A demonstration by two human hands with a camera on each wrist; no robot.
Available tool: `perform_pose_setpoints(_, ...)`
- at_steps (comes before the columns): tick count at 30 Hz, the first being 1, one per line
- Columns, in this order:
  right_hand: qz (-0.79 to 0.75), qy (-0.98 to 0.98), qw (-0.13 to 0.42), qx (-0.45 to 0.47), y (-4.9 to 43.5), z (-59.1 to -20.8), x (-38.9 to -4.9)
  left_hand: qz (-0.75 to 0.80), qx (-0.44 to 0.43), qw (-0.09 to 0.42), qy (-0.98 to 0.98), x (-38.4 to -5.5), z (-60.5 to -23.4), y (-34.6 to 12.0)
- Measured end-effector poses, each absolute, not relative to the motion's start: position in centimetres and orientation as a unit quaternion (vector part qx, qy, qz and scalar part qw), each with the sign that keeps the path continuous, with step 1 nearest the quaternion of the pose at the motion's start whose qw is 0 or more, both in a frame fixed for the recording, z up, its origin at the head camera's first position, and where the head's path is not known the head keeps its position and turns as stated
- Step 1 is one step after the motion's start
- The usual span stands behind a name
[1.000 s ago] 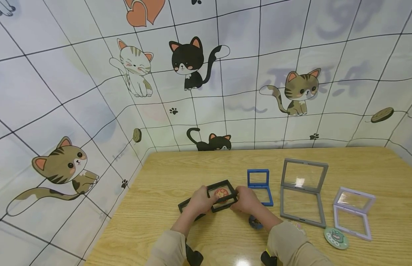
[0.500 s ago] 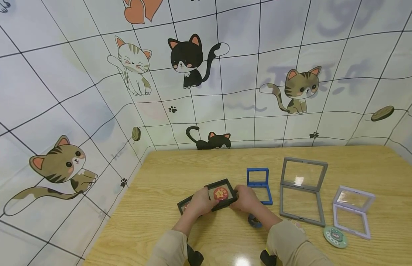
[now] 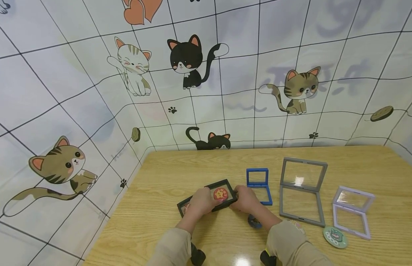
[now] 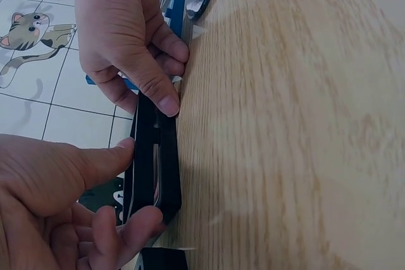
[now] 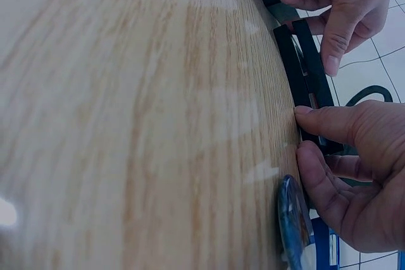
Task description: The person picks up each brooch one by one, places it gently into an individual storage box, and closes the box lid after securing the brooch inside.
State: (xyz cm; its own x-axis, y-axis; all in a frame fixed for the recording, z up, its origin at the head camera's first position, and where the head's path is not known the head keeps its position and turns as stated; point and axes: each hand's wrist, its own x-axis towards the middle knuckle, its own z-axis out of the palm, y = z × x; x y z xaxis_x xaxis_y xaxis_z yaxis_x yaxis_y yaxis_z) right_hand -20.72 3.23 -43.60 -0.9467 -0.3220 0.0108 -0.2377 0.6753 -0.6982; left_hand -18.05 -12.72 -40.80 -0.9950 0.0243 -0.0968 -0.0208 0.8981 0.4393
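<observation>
A black display frame (image 3: 217,183) with a clear window lies between my two hands, a red badge (image 3: 220,193) with a yellow star showing inside it. My left hand (image 3: 202,202) holds its left end, thumb on the top face and fingers at the side. At the right end, my right hand (image 3: 244,199) pinches the corner with thumb and fingers. Seen edge-on in the left wrist view, the frame's two black halves (image 4: 166,169) lie against each other with a thin slit between. Another black frame (image 3: 183,203), with something red inside, is partly hidden behind my left hand.
To the right stand a small blue frame (image 3: 258,186), a large grey frame (image 3: 303,191) and a lilac frame (image 3: 353,211), all unfolded. A dark blue round badge (image 3: 254,221) lies beside my right wrist; a green badge (image 3: 335,237) is farther right. A cat-print wall backs the wooden table (image 3: 179,162).
The black frame's upper half has come down onto its lower half, over the red badge. My left hand has shifted slightly right; my right hand keeps its place at the corner.
</observation>
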Motion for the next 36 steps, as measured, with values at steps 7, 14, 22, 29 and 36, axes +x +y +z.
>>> perform_pose_setpoints(7,-0.379,0.910,0.058,-0.156,3.1,-43.6,-20.6,0.157,-0.026,0.029,0.987,-18.2,-40.5,-12.2)
perform_pose_setpoints(14,-0.372,0.913,0.065,-0.156,3.1,-43.5,-20.6,0.077,-0.001,0.014,0.997,-18.0,-40.7,-11.7)
perform_pose_setpoints(22,-0.369,0.914,0.069,-0.152,3.2,-43.3,-20.5,0.077,0.003,0.013,0.997,-18.1,-40.7,-11.6)
perform_pose_setpoints(29,-0.361,0.918,0.068,-0.147,3.2,-43.2,-20.5,0.092,-0.001,0.017,0.996,-18.2,-40.7,-11.5)
perform_pose_setpoints(36,-0.336,0.927,0.058,-0.156,3.2,-43.5,-20.8,0.101,-0.011,0.022,0.995,-18.2,-40.8,-11.5)
